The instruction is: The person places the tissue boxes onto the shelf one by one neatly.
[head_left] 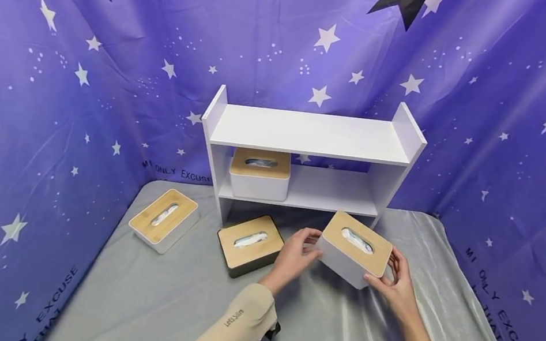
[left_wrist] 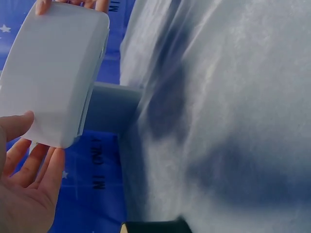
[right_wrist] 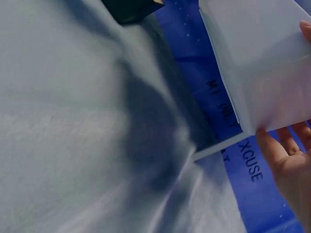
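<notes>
A purple star-printed curtain [head_left: 125,65] surrounds a grey cloth-covered counter [head_left: 144,304] bearing a white shelf [head_left: 309,135]. The white tissue box [head_left: 347,256] is held tilted above the counter, before the shelf's right side. The grip is two-handed: left hand [head_left: 292,258] and right hand [head_left: 399,287] each hold one end between thumb and fingers. The box is probably light and stiff, its smooth walls somewhat slippery; the walls at both ends give the safest hold, since the wooden lid [head_left: 334,234] may lift off. Legible writing: "ONLY EXCUSE" on the curtain, "LetsSlim" on the left sleeve [head_left: 232,328]. No brand is discernible on the box.
</notes>
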Tool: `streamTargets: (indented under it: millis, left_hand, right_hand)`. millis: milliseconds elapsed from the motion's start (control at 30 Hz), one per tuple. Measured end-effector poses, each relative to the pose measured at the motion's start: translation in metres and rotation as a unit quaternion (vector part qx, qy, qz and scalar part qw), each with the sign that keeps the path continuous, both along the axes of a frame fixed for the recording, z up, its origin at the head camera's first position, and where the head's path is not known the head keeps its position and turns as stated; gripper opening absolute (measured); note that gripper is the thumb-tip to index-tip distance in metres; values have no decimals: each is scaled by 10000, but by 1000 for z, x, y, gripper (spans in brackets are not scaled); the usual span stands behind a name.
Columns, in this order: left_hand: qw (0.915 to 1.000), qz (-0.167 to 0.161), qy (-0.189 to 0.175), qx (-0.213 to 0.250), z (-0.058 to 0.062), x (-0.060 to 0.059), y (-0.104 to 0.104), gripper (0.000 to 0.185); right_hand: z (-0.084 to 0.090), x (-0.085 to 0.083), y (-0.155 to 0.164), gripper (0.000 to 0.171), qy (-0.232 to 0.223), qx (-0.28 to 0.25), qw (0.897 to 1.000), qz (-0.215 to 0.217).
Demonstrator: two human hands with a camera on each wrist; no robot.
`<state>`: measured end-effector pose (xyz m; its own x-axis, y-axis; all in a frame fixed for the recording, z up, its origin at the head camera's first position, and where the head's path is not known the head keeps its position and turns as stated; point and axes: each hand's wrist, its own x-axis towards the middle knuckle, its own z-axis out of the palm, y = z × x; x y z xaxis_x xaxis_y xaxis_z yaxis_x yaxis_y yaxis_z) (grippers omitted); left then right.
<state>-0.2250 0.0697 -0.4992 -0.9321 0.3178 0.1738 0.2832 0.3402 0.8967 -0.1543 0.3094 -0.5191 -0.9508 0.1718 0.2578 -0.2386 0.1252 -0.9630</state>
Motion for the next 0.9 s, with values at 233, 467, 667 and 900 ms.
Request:
streamTargets:
  millis: [233, 467, 667, 900]
  left_hand:
    - [9997, 171, 53, 147, 8, -3, -6, 43]
    - [9987, 310, 33, 404, 12, -4, -10, 42]
    - [9973, 372, 74, 631, 16, -2, -13, 41]
    - [9954, 461, 229, 805, 23, -5, -15, 41]
  right_hand:
    - [12, -8, -5, 94, 253, -112, 9995, 163]
    - [22, -14, -9, 90, 629, -375, 9968, 313]
    - [29, -19, -12, 85, 906, -629, 9924, 537]
    - [38, -28, -15, 82, 993, -737, 9904, 616]
